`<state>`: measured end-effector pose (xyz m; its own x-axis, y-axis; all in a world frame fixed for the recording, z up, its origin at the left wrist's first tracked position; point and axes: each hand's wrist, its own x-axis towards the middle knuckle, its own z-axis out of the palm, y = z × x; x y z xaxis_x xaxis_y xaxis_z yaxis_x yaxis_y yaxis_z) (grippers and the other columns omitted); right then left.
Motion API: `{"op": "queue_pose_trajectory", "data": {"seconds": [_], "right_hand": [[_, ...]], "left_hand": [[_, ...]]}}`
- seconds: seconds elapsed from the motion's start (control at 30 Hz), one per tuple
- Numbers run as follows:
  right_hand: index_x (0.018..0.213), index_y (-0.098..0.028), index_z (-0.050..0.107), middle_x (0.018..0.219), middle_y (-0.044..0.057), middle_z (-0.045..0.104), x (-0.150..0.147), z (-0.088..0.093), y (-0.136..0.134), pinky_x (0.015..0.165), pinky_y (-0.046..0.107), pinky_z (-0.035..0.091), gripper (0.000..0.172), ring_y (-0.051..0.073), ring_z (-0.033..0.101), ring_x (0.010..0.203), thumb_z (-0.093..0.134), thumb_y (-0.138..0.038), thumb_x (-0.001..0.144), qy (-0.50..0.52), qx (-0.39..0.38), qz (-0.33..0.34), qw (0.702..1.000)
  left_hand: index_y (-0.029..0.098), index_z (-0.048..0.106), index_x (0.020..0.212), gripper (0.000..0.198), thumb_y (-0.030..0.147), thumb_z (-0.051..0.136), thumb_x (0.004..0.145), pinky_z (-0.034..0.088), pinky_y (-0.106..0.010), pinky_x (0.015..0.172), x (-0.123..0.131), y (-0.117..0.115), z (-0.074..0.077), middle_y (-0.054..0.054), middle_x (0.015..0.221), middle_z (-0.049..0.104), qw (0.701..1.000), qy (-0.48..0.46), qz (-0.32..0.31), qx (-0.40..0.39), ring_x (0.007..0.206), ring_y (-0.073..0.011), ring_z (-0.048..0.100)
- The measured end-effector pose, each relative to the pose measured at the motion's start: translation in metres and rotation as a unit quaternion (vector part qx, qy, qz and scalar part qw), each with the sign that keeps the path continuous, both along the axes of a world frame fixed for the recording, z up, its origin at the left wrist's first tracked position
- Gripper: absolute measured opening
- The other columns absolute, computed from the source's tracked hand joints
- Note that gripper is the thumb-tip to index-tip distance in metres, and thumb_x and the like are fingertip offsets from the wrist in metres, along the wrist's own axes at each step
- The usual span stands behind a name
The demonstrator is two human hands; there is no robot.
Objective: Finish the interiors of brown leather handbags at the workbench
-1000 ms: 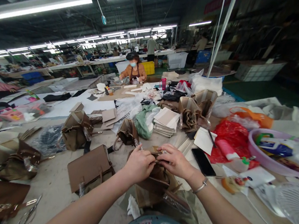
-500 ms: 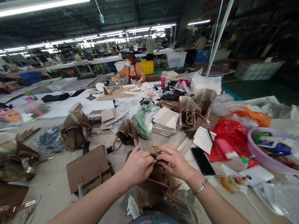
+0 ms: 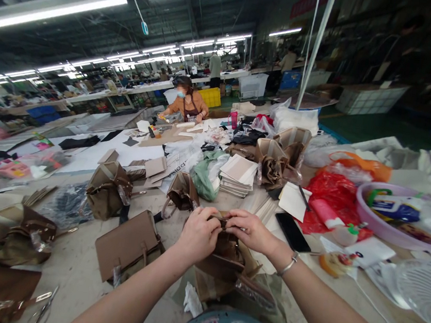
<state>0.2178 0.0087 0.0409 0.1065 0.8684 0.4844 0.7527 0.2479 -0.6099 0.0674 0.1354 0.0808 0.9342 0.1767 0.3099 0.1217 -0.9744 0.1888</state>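
A brown handbag [image 3: 223, 266] stands on the table right in front of my body, its mouth facing up. Both hands pinch its far top edge: my left hand [image 3: 200, 232] has its fingers curled onto the rim, and my right hand [image 3: 251, 230] grips the same edge just beside it. The fingertips nearly meet, and they hide the bit of edge between them. A plastic-wrapped handle [image 3: 255, 293] hangs at the bag's near side. Left of my left forearm lies another brown bag [image 3: 128, 245] with a smooth flap.
More part-made bags [image 3: 107, 188] stand to the left. Scissors [image 3: 43, 308] lie at the lower left. A stack of cream panels [image 3: 238, 174], a black phone [image 3: 293, 232], a purple basin [image 3: 361, 209] and a fan [image 3: 424, 291] sit ahead and right. A co-worker [image 3: 191, 104] works across the table.
My left hand has rolled over slightly, its raised index finger now folded down onto the rim. My right hand has shifted a little, fingers closer to the left ones. The bag stays in place.
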Motion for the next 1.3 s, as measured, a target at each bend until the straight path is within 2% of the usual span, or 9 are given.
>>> {"op": "queue_pose_trajectory", "data": {"seconds": [0.17,0.27,0.33,0.63,0.9,1.0,1.1,1.2,1.3], "right_hand": [[0.088,-0.021,0.062,0.090,0.003,0.065,-0.005,-0.013,0.003,0.081,0.030,0.048,0.008,0.015,0.060,0.088,0.058,-0.021,0.081,0.086,0.024,-0.061,0.994],[0.111,-0.022,0.052,0.090,0.002,0.065,-0.005,-0.021,0.005,0.076,0.030,0.050,0.036,0.015,0.061,0.083,0.064,-0.024,0.077,0.136,0.017,-0.103,0.985],[0.116,-0.022,0.052,0.093,0.003,0.064,-0.003,-0.023,0.006,0.078,0.031,0.050,0.042,0.016,0.060,0.085,0.065,-0.026,0.077,0.124,0.020,-0.107,0.986],[0.090,-0.021,0.070,0.079,0.003,0.060,0.003,-0.015,0.007,0.069,0.027,0.047,0.020,0.014,0.056,0.076,0.059,-0.035,0.082,0.076,0.003,-0.090,0.993],[0.072,-0.019,0.068,0.064,0.002,0.055,0.002,-0.018,0.009,0.065,0.028,0.044,0.029,0.015,0.051,0.068,0.050,-0.037,0.087,-0.008,0.013,-0.121,0.993],[0.094,-0.020,0.068,0.077,0.004,0.062,0.010,-0.020,0.005,0.069,0.028,0.046,0.028,0.015,0.056,0.075,0.053,-0.041,0.085,0.021,-0.007,-0.078,0.997],[0.116,-0.019,0.058,0.093,0.006,0.065,0.017,-0.019,-0.001,0.074,0.030,0.047,0.047,0.017,0.058,0.082,0.060,-0.046,0.078,0.048,-0.028,-0.056,0.997],[0.099,-0.019,0.065,0.084,0.004,0.066,0.016,-0.014,-0.003,0.071,0.028,0.046,0.029,0.015,0.058,0.077,0.051,-0.041,0.086,0.029,-0.035,-0.058,0.997],[0.076,-0.019,0.066,0.069,0.003,0.062,0.010,-0.010,-0.002,0.064,0.027,0.043,0.030,0.014,0.055,0.069,0.045,-0.036,0.090,-0.023,-0.028,-0.080,0.996]], "left_hand": [[0.018,0.060,0.071,0.016,0.020,0.048,0.082,0.040,-0.035,0.078,0.007,0.004,-0.001,-0.005,0.081,0.063,1.000,0.020,0.012,0.001,0.080,-0.0181,0.052],[0.017,0.059,0.071,0.014,0.020,0.049,0.081,0.040,-0.034,0.076,0.009,0.006,-0.002,-0.005,0.077,0.062,0.999,0.026,0.024,0.008,0.077,-0.0180,0.052],[0.017,0.058,0.071,0.014,0.020,0.049,0.081,0.040,-0.034,0.077,0.010,0.007,-0.004,-0.005,0.077,0.063,0.999,0.026,0.025,0.008,0.078,-0.0179,0.053],[0.017,0.057,0.069,0.015,0.019,0.049,0.081,0.040,-0.034,0.075,0.012,0.009,-0.006,-0.005,0.075,0.062,0.999,0.017,0.033,0.004,0.075,-0.0182,0.052],[0.017,0.058,0.068,0.014,0.018,0.050,0.079,0.041,-0.034,0.073,0.017,0.009,-0.008,-0.006,0.072,0.061,0.999,0.015,0.046,0.009,0.074,-0.0192,0.053],[0.017,0.058,0.067,0.013,0.017,0.051,0.078,0.041,-0.034,0.073,0.019,0.010,-0.007,-0.005,0.072,0.061,0.999,0.017,0.047,0.016,0.073,-0.0191,0.053],[0.017,0.058,0.067,0.013,0.017,0.051,0.078,0.041,-0.033,0.073,0.020,0.010,-0.006,-0.005,0.072,0.062,0.998,0.016,0.051,0.013,0.074,-0.0192,0.053],[0.017,0.058,0.067,0.013,0.017,0.051,0.078,0.041,-0.034,0.073,0.020,0.010,-0.006,-0.005,0.072,0.062,0.999,0.015,0.049,0.010,0.074,-0.0194,0.053],[0.017,0.058,0.068,0.013,0.017,0.051,0.078,0.041,-0.034,0.073,0.019,0.010,-0.006,-0.005,0.073,0.061,0.999,0.018,0.045,0.011,0.074,-0.0191,0.053]]}}
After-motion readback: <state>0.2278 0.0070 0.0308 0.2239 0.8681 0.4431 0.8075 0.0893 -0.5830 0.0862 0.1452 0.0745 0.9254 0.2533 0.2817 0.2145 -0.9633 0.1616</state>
